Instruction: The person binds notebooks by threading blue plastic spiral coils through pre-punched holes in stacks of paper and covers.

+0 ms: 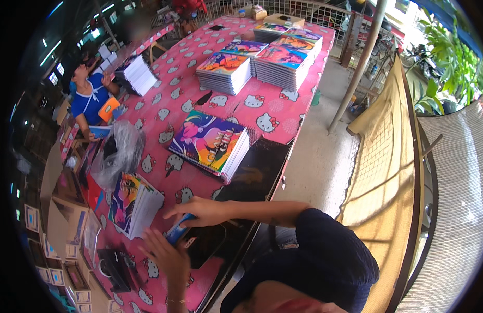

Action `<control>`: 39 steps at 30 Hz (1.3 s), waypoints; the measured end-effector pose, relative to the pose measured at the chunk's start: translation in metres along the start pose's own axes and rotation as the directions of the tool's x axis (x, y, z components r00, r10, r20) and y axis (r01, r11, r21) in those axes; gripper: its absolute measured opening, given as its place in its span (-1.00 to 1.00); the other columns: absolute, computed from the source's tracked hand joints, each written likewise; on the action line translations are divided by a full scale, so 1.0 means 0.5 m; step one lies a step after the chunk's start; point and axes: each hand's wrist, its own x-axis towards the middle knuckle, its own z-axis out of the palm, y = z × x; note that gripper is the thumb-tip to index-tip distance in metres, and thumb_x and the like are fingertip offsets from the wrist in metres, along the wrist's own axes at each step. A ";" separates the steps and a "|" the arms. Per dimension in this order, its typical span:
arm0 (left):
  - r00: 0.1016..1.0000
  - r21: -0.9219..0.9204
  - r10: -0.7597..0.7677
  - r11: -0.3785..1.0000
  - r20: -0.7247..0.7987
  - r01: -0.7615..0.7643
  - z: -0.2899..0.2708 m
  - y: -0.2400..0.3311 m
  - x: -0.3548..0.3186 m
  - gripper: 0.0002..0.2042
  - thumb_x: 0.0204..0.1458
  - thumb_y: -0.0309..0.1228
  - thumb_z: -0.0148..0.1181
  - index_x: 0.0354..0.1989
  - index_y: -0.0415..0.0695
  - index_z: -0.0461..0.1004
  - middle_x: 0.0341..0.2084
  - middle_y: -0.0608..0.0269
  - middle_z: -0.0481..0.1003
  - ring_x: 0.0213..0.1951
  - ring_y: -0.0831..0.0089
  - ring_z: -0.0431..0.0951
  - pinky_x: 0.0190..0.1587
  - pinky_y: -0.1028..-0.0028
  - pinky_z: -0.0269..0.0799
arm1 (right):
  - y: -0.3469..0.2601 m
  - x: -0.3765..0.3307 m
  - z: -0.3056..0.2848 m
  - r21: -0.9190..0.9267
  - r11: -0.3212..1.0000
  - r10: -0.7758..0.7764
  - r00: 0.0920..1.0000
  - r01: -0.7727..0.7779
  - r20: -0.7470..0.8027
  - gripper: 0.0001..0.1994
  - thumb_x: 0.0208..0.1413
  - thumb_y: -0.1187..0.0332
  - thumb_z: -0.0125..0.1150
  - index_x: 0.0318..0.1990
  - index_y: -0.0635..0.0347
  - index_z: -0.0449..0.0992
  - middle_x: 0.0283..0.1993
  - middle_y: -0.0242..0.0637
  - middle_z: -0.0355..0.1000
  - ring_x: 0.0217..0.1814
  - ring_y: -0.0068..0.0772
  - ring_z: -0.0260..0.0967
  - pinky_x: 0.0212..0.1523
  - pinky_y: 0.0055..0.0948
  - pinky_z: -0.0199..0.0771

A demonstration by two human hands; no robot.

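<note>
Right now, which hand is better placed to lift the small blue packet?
Probably right: the right hand lies over the blue packet on the pink table; the left hand hovers open just short of it.

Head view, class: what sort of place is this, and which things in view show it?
Probably an open-sided stall or packing area for notebooks. A long table under a pink patterned cover carries many stacks of colourful spiral notebooks, cardboard boxes sit beside it, and a wire fence stands behind it.

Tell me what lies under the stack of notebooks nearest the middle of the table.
The notebook stack rests on the pink cartoon-cat tablecloth, its near corner beside a black sheet. Whatever the stack covers directly beneath it cannot be seen.
</note>
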 end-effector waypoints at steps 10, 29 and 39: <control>0.918 -0.576 -0.013 0.775 0.397 0.260 -0.164 -0.028 0.061 -0.50 0.22 -0.11 0.20 0.12 -0.31 0.47 -0.10 -0.19 0.58 -0.02 -0.08 0.60 0.01 0.04 0.47 | 0.007 0.000 0.013 -0.050 0.997 -0.059 0.998 0.058 -0.009 -0.79 0.12 0.53 0.32 -0.07 0.20 0.63 -0.10 -0.19 0.60 -0.04 -0.08 0.57 -0.02 -0.23 0.54; 1.000 -0.244 -0.012 0.970 0.021 0.017 -0.105 -0.011 0.017 -0.58 0.29 -0.15 0.10 0.14 -0.22 0.45 0.18 -0.14 0.40 0.25 -0.14 0.39 0.25 -0.14 0.20 | 0.052 -0.002 0.057 0.243 0.959 0.135 0.989 -0.145 0.057 -0.75 0.20 0.46 0.34 0.03 0.26 0.64 -0.08 -0.25 0.66 -0.05 -0.53 0.58 0.00 -0.48 0.52; 0.883 -0.564 -0.034 0.757 0.468 0.329 -0.190 -0.031 0.035 -0.42 0.08 -0.09 0.35 0.17 -0.26 0.46 -0.07 -0.18 0.57 -0.03 -0.12 0.59 0.01 0.06 0.47 | 0.046 -0.001 0.059 0.272 0.952 0.115 0.989 -0.138 0.097 -0.75 0.19 0.40 0.36 -0.01 0.28 0.64 -0.09 -0.19 0.66 -0.08 -0.40 0.62 -0.01 -0.42 0.53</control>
